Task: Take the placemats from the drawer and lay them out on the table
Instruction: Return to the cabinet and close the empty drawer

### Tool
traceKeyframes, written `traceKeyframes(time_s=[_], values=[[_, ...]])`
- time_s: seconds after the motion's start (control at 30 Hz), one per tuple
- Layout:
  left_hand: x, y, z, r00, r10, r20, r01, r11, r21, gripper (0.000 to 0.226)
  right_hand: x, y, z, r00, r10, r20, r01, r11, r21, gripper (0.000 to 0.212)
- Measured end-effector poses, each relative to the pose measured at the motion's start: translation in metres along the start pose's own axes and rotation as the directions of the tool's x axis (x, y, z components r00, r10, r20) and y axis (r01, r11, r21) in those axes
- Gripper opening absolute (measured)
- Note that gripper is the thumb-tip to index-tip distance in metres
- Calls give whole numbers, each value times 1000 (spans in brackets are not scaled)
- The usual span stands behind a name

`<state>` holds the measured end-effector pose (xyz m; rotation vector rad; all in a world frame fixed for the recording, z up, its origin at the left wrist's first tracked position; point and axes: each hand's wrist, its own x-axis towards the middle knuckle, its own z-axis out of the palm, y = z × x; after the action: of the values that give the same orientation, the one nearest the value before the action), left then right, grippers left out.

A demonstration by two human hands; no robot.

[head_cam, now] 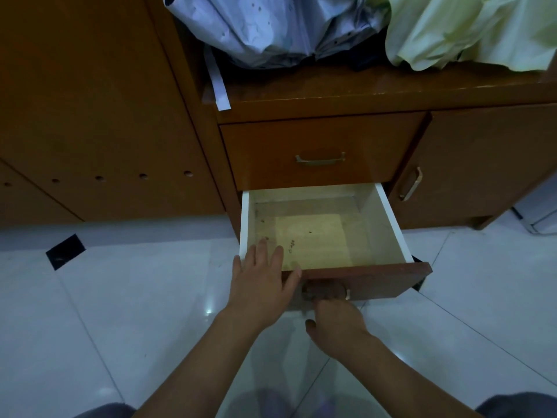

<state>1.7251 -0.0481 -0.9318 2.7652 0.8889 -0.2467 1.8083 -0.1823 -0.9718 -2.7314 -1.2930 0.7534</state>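
Head view: looking down on an open lower drawer, both hands at its front.
Placemat: pale yellow flat rectangular mat (313,239) lying on the floor of the white-walled wooden drawer (390,224), toward the front and a little left of centre; whether it is one mat or a stack I cannot tell.
Mat axis: its longer side appears to run from the drawer's back toward its front panel, short edges facing the cabinet and the person; it lies flat, face up, roughly square to the drawer walls.
Left hand: left hand (262,279) reaches over the drawer's front left corner, fingers straight and slightly spread, tips just inside and near the mat's near left corner; contact is not clear.
Right hand: right hand (334,318) sits below the brown front panel, fingers curled up around the metal drawer handle (325,292), thumb free.
Step in hand: probably the reach for the mat, with the drawer held steady.
Doing it well: I judge it best to slide fingertips under the near edge, lift that edge first, then draw the mat up clear of the front panel without bending it.
Risk: a thin mat lying flat may resist pinching; a second mat could cling beneath.
Surroundings: closed upper drawer with a metal handle (320,159), orange-brown cabinet (482,164), crumpled pale blue cloth (271,28) and pale yellow-green cloth (470,28) on top, white glossy tiled floor (120,297).
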Motion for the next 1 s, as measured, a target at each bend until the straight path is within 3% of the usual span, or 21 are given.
traceKeyframes(time_s=[0.4, 0.53, 0.67, 0.77, 1.0], values=[[7, -3, 6, 1000, -23, -3, 24, 998, 62, 67, 21, 8, 1, 999, -27, -33, 29, 997, 71, 50], [7, -3, 6, 999, -16, -49, 19, 997, 75, 79, 27, 11, 6, 997, -41, -62, 45, 997, 64, 55], [13, -4, 4, 998, -32, -46, 33, 999, 24, 66, 37, 15, 5, 997, -60, -44, 62, 997, 53, 66], [17, -1, 0, 998, -29, -57, 30, 999, 12, 68, 45, 11, -1, 984, -49, -170, 62, 996, 70, 61], [23, 8, -5, 999, -15, -38, 16, 1000, 18, 72, 51, 1, 0, 945, -111, -307, 158, 979, 132, 61]])
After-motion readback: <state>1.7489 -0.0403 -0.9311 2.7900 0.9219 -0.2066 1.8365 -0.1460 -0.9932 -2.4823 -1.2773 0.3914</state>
